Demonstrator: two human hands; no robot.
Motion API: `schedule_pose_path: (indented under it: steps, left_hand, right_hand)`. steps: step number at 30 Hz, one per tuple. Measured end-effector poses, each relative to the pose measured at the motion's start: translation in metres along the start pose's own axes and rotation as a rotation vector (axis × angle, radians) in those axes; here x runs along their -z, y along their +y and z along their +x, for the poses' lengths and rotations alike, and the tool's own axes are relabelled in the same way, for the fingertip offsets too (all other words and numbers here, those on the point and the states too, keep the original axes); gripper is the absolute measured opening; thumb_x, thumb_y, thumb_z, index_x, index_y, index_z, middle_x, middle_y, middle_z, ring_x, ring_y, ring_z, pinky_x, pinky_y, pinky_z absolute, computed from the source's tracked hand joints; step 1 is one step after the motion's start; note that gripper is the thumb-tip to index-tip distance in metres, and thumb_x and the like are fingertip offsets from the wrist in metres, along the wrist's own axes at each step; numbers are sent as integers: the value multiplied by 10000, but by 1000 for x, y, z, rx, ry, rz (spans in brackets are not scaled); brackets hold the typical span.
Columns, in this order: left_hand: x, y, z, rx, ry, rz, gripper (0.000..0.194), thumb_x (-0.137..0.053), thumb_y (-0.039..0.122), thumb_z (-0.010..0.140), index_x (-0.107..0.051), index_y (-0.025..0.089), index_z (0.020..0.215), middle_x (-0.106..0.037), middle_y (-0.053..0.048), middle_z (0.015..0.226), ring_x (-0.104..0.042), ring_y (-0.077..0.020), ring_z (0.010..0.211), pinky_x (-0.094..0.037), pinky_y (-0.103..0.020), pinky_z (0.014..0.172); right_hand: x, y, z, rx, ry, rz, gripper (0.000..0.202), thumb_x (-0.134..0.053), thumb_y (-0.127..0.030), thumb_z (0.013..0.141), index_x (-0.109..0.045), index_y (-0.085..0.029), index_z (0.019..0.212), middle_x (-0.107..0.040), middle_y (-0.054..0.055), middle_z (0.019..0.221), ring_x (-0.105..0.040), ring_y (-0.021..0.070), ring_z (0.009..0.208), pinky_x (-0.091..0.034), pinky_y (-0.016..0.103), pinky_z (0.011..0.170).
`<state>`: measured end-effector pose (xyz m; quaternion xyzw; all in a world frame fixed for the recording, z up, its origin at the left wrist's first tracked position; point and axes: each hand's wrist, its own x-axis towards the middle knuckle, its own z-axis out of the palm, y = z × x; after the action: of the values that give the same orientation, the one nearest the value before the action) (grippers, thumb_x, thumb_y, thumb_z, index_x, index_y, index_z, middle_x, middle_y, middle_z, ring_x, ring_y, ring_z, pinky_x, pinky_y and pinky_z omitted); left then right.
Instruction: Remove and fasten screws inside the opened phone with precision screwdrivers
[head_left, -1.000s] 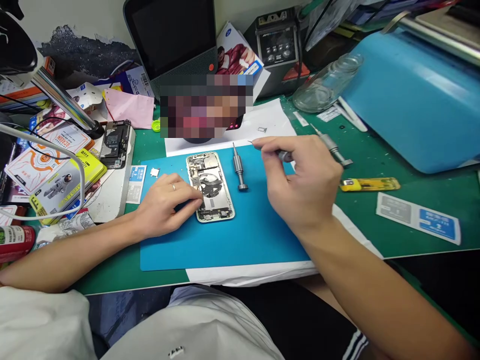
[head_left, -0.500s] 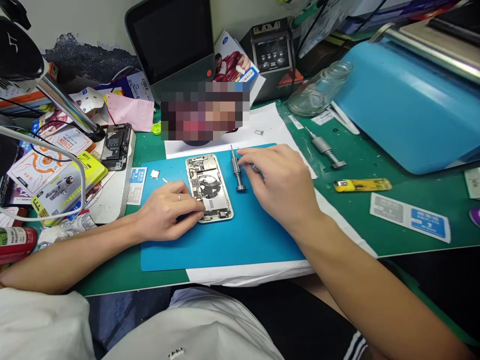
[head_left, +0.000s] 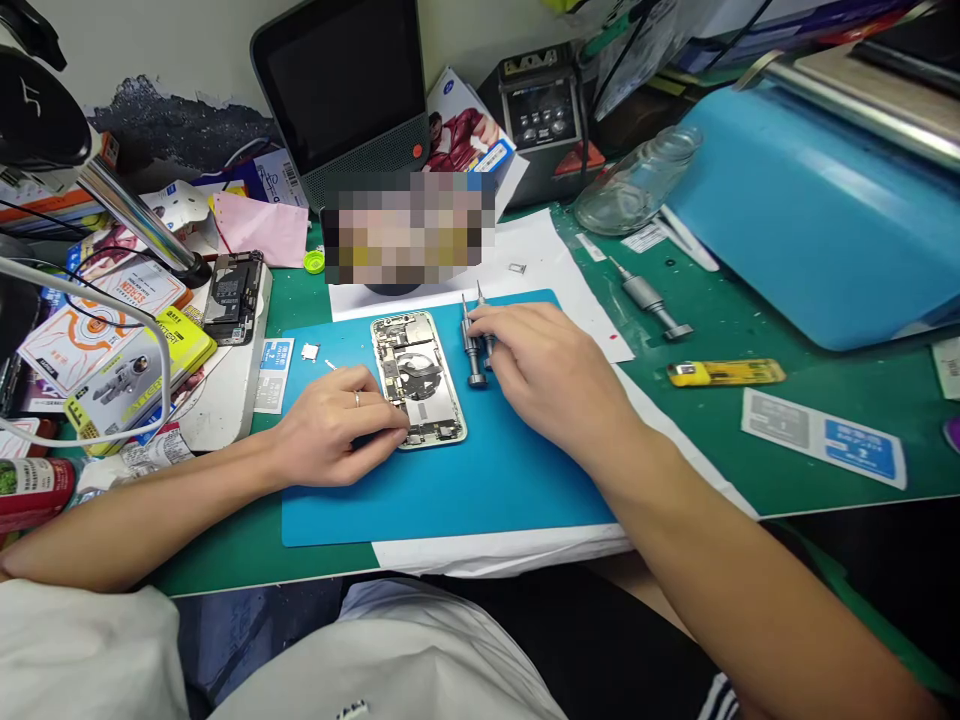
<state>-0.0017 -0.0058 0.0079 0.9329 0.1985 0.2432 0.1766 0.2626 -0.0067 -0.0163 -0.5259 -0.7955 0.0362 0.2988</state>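
Note:
An opened phone with its inner parts exposed lies on the blue mat. My left hand is closed at the phone's lower left edge, thumb and forefinger together on it. To the right of the phone, a dark grey screwdriver lies with its tip pointing away from me. Right beside it is a second screwdriver, tip also away, partly covered by the fingers of my right hand, which are closed on its handle. A small silvery part rests on the mat left of the phone.
A third screwdriver, a yellow cutter and a printed card lie at right. A glass jar leans behind them. Boxes and a lamp pole crowd the left. A pixelated area covers something behind the mat.
My right hand has turned the second screwdriver and brought it left, alongside the first one, its tip now pointing away. My left hand stays at the phone's edge.

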Motion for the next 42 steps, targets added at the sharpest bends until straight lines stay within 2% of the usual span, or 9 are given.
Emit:
schedule_pose_path:
  steps: [4,7,11,18,28,31,34,38,42]
  left_hand:
    - [1,1,1,4,-9,-12,167,-558,236,989,-702,192,916,-715,-41,746,-570,-182,719,-476,-321,681]
    - [1,1,1,-10,3,-24,149,-569,222,982,-700,186,918,-714,-41,743,-568,-181,715,-475,-320,676]
    - [1,0,1,2,-8,-22,162,-556,239,989,-698,194,928,-711,-43,746,-576,-180,697,-478,-325,687]
    - [0,-1,1,13,0,-27,138,-571,234,992,-696,187,954,-726,-50,793,-586,-188,746,-477,-317,712]
    - [2,-1,1,62,25,-50,131,-588,255,994,-694,197,945,-733,-37,800,-601,-187,779,-480,-315,726]
    - [1,-1,1,74,33,-57,137,-594,269,994,-694,200,932,-735,-35,798,-597,-185,770,-478,-319,725]
    - [1,-2,1,72,41,-64,127,-608,269,992,-686,196,924,-732,-32,794,-586,-181,758,-474,-319,721]
    - [1,-2,1,65,56,-72,108,-631,251,983,-681,183,916,-728,-32,791,-581,-178,762,-470,-316,719]
    - [1,-2,1,68,62,-74,121,-629,263,985,-679,191,901,-725,-25,781,-582,-175,754,-469,-313,717]
  right_hand:
    - [1,-6,0,-32,-15,15,172,-543,-241,978,-665,-211,1095,-742,107,1126,-648,337,1100,-522,498,948]
    - [2,-8,-1,-37,-44,6,220,-603,-300,962,-654,-205,1153,-701,124,1181,-617,348,1148,-509,504,978]
    - [2,-11,-2,-57,-66,-42,310,-657,-373,931,-682,-177,1170,-632,156,1180,-602,351,1100,-542,495,911]
    - [4,-11,-2,56,-102,-89,290,-570,-351,976,-733,-162,1125,-637,134,998,-553,340,1042,-533,505,895]
    - [9,-8,-4,108,-188,-94,335,-610,-241,893,-689,-147,1205,-650,155,1079,-548,367,1137,-536,518,925]
    - [10,-4,-4,126,-199,-47,318,-616,-262,912,-685,-154,1203,-655,148,1065,-547,366,1169,-531,515,943]
    - [11,0,-3,169,-181,14,225,-564,-288,971,-722,-181,1090,-687,122,992,-581,345,1139,-525,511,944]
    - [13,0,0,179,-134,72,236,-514,-291,1014,-728,-199,976,-729,102,938,-639,312,1041,-530,490,903]
    - [20,-7,2,162,17,202,189,-524,-262,1010,-702,-235,952,-748,70,925,-675,265,915,-538,446,840]
